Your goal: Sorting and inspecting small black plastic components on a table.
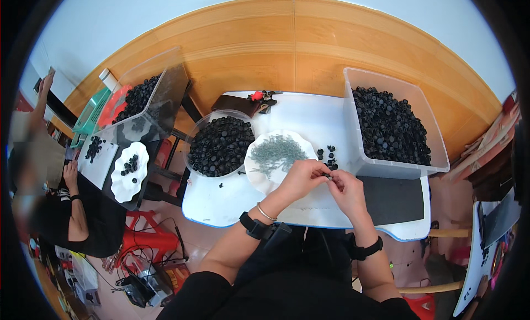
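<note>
My left hand (301,180) and my right hand (349,193) meet over the white table, fingertips pinched together on a small dark part (328,177). Its exact kind is mostly hidden by the fingers. Just beyond them lies a loose group of small black plastic parts (330,149). A scalloped white plate (260,184) beside my left hand carries many thin greyish metal pieces, too fine to name surely. Left of it, a round clear tub (189,136) is heaped with black round cap-like parts.
A large translucent bin (381,168) of black parts stands at right, by a dark mat (392,199). A dark wallet-like case (236,103) and keys (266,103) lie at the back. Left, another person (77,209) sits at a table with a white plate (124,192) and a tilted bin.
</note>
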A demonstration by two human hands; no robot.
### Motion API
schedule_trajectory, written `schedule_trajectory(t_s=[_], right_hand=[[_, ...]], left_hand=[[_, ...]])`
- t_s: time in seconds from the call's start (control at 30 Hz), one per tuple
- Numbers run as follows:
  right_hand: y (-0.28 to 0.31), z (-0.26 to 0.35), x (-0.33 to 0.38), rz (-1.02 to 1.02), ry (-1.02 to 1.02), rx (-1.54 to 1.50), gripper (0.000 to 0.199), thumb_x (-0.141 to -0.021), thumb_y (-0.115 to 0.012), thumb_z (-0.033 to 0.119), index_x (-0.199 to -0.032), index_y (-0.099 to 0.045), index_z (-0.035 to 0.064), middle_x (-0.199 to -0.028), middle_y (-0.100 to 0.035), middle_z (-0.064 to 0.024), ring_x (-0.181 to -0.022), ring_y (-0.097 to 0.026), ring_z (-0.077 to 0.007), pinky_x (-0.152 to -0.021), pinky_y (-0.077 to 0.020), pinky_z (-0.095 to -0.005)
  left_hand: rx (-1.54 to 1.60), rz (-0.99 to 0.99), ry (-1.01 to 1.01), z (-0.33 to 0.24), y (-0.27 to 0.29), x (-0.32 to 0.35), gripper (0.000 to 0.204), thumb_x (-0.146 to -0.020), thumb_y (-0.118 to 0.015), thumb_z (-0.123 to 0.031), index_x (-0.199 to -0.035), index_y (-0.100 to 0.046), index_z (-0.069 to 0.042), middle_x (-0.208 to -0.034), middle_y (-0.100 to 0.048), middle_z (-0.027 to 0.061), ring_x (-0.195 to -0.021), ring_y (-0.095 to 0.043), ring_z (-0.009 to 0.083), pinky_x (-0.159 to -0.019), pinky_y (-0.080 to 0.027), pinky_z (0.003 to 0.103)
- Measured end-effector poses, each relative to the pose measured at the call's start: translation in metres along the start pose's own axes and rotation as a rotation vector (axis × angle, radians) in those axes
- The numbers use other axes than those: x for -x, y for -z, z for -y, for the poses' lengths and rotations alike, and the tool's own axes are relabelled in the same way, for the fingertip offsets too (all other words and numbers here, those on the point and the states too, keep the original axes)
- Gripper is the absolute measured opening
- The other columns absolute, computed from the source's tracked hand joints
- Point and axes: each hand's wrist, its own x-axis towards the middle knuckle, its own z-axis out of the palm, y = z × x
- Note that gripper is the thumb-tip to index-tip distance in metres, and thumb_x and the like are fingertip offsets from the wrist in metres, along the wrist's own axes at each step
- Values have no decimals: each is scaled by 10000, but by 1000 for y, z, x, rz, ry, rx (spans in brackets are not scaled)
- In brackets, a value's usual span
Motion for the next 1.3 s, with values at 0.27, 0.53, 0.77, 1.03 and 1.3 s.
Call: schedule_trajectory(t_s=[0.27,0.53,0.77,1.03,1.3], right_hand=[[3,1,0,116,49,51,161,-758,-679,59,-911,-640,25,-733,-610,-102,-605,-614,-162,-558,-492,-264],[-6,-25,-5,81,-271,-161,143,-793,-675,66,-911,-636,-6,-722,-657,-84,-620,-644,-120,-575,-509,-239],[-9,-19,-4,11,-275,-165,242,-802,-685,80,-1005,-593,-14,-737,-648,-84,-628,-641,-114,-565,-504,-232],[-16,-3,5,469,-425,-407,280,-861,-632,91,-1090,-523,-26,-772,-622,-85,-653,-621,-125,-568,-484,-228],[-23,1,4,559,-591,-611,285,-876,-621,148,-1096,-539,-13,-799,-614,-75,-678,-589,-101,-596,-459,-208]], left_hand=[[165,88,72,17,2,1,164,-797,-663,-9,-958,-657,22,-828,-674,87,-765,-646,124,-710,-525,250],[397,68,148,14,17,6,154,-841,-627,-34,-984,-639,20,-823,-648,52,-751,-615,104,-684,-502,234],[-358,-539,-108,13,71,31,122,-796,-652,-60,-908,-652,-13,-812,-646,94,-790,-634,231,-808,-491,338],[-417,-713,61,42,91,47,109,-768,-675,-63,-865,-646,-22,-804,-650,93,-758,-637,215,-728,-492,325],[-364,-693,55,42,84,52,107,-755,-678,-66,-848,-645,-25,-786,-637,93,-745,-626,224,-675,-484,323]])
